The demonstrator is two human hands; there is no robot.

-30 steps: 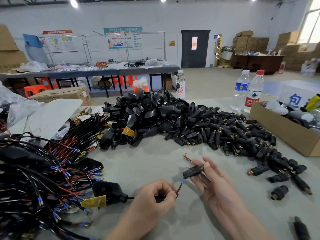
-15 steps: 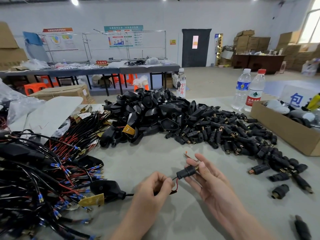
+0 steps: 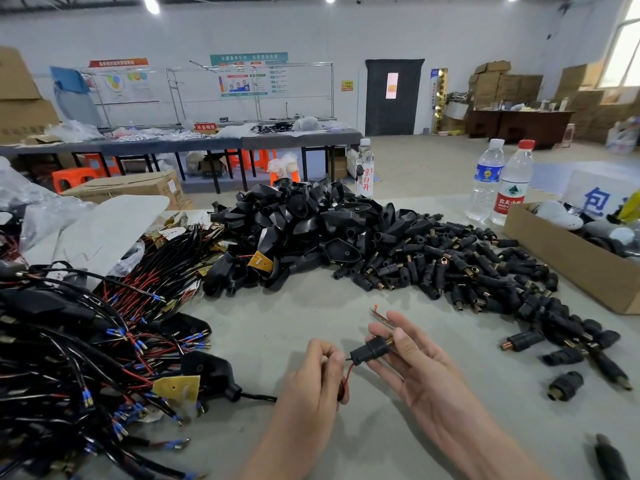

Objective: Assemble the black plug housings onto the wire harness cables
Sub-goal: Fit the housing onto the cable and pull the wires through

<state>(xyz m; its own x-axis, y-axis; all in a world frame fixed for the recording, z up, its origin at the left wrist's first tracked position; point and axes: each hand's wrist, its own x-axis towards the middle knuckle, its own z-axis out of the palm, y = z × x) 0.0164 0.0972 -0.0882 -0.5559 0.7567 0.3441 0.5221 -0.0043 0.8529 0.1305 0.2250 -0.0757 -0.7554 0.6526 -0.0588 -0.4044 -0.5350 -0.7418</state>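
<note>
My right hand (image 3: pixel 420 367) pinches a small black plug housing (image 3: pixel 369 349) with a brass tip, held above the grey table (image 3: pixel 277 323). Thin red and black wires run from the housing's back end into my left hand (image 3: pixel 311 379), which is closed on the black harness cable (image 3: pixel 258 396). That cable leads left to a black teardrop cover (image 3: pixel 207 370) with a yellow tag. Bare wire ends stick out past my right fingertips. A tangle of wire harnesses (image 3: pixel 79 344) fills the left side.
A heap of black covers (image 3: pixel 311 226) and a spread of small black plug housings (image 3: pixel 460 268) lie across the middle and right. A cardboard box (image 3: pixel 571 258) stands at the right, two water bottles (image 3: pixel 498 181) behind it. One loose housing (image 3: pixel 564 386) lies near my right hand.
Both hands moved closer together. The red and black wires have been drawn further through the housing, so the blue terminal seen earlier is gone from view.
</note>
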